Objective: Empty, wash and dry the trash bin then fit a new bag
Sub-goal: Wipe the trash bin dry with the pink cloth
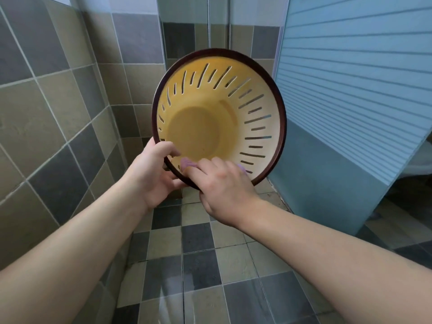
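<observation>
Tiled bathroom: checkered grey and tan floor [201, 265], matching tiled wall [58, 113] on the left, pale blue ribbed panel [350, 90] on the right. Nearest, two bare forearms reach forward. Left hand [152, 174]: fingers curled over the near rim of the bin, gripping it. Right hand [224, 190]: fingers curled on a purple cloth [187, 163], pressed to the near inside wall. Bin [233, 94]: yellow, slotted sides, dark rim, held off the floor, tipped with its open mouth facing the person. Far corner: glass partition [187, 31].
</observation>
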